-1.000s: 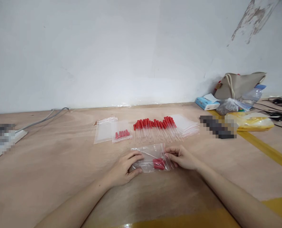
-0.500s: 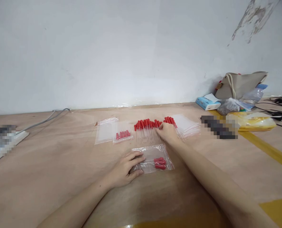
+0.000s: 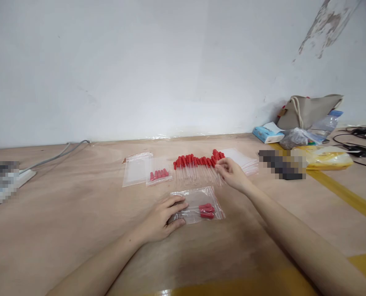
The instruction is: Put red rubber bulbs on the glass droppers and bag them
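Note:
My left hand (image 3: 162, 218) lies with its fingers apart on a clear zip bag (image 3: 192, 197). Inside the bag are droppers with red rubber bulbs (image 3: 206, 207), their glass stems running under my fingers. Behind it spreads a row of loose red-bulbed droppers (image 3: 190, 162), stems toward me. At the right end of that row, my right hand (image 3: 230, 172) has its thumb and fingers closed on a dropper by the bulb; the fingers partly hide it. Left of the row, a filled zip bag (image 3: 159, 174) with several red bulbs overlaps a flat zip bag (image 3: 136, 170).
A fanned stack of zip bags (image 3: 240, 160) lies behind my right hand. Farther right are a blue box (image 3: 267, 134), a grey bag (image 3: 315, 111), a yellow packet (image 3: 329, 158) and black cables (image 3: 360, 152). A power strip (image 3: 25, 179) stands at the left, and the wall closes off the back.
My right hand has moved right along the row, and the right-hand droppers now lie nearer the others. My left hand stays on the zip bag.

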The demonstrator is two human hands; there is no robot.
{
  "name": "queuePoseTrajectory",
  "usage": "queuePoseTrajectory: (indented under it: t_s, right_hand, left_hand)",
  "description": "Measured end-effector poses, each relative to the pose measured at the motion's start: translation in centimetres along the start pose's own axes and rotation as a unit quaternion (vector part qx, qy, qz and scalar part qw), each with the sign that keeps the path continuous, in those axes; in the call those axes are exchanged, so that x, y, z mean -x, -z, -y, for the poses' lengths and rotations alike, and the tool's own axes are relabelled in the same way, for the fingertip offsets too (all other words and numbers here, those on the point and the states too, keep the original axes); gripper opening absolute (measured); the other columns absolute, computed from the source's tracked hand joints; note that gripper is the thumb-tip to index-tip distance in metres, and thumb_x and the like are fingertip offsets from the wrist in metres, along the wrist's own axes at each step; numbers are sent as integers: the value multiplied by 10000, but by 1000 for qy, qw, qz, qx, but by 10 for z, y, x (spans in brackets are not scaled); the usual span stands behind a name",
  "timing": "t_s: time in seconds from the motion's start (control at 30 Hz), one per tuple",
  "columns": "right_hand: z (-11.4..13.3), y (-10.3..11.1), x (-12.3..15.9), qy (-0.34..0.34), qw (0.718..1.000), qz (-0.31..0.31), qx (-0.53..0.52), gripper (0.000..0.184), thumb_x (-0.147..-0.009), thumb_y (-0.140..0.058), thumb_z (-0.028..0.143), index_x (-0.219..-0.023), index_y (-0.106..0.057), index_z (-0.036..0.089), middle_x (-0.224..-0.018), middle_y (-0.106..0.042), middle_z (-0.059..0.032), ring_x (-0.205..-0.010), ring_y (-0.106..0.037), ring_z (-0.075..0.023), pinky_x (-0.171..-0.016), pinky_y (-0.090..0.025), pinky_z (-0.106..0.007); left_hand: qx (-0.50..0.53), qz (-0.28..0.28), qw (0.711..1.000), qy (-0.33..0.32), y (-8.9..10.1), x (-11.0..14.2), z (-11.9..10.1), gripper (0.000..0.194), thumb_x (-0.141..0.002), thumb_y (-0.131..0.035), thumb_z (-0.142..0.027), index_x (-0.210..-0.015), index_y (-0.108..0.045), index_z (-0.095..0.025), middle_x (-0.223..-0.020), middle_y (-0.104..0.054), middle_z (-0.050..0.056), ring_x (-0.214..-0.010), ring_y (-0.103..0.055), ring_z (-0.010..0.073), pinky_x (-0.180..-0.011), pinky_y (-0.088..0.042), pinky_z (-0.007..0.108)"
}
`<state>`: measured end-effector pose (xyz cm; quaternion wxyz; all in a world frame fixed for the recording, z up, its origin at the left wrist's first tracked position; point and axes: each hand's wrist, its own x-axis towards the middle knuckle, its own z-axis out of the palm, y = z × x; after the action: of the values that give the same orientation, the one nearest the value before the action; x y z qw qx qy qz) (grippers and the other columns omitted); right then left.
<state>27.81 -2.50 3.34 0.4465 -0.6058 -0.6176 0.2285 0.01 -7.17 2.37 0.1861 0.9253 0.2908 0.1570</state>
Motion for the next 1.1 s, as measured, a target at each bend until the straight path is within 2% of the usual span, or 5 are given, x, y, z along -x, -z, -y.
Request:
queuePoseTrajectory:
  t_s: [0.13, 0.23, 0.43, 0.6, 1.1]
  right_hand:
    - [-11, 10, 38, -50, 977, 12, -208, 727, -673, -600, 384, -1227, -160, 220, -633, -476, 81, -439, -495, -93, -417, -416, -220]
    - [-16, 3, 52, -74, 962, -7, -263, 812, -652, -635, 366, -1247, -95, 250, -671, -491, 72, -493, -554, -114, -466, -480, -254]
    - [-15, -14, 58, -145, 927, -13, -344, 492, -672, -598, 466, -1033, -355, 237, -694, -557, 33, -580, -605, -136, -600, -523, -322]
    - [-15, -12, 64, -127, 953, 106, -255, 355, -639, -636, 429, -856, -551, 161, -688, -588, 5, -558, -539, -98, -558, -466, -256]
    - [-9, -9, 67, -52, 965, 200, -163, 208, -686, -610, 341, -793, -594, 164, -596, -565, 28, -491, -467, -79, -462, -355, -198]
  left_hand:
    - [4, -1, 1000, 6, -1, 0, 1, 405, -836, -468, -342, -1231, -447, -257, -1276, -433, 68, -1162, -400, 221, -971, -341, 415]
    - [-5, 4, 1000, 10, -1, 0, 1, 408, -838, -464, -350, -1234, -442, -259, -1287, -421, 63, -1173, -389, 215, -978, -336, 407]
    - [-23, 6, 1000, 13, 1, 0, -1, 448, -848, -442, -370, -1279, -374, -269, -1310, -402, 52, -1195, -365, 222, -990, -318, 415]
    - [-31, 6, 999, 25, -2, 2, 1, 546, -848, -434, -393, -1341, -235, -265, -1345, -360, 54, -1220, -330, 226, -997, -303, 422]
    - [-33, 7, 999, 20, -2, 1, 1, 512, -850, -434, -384, -1323, -279, -264, -1328, -377, 53, -1212, -337, 220, -997, -304, 409]
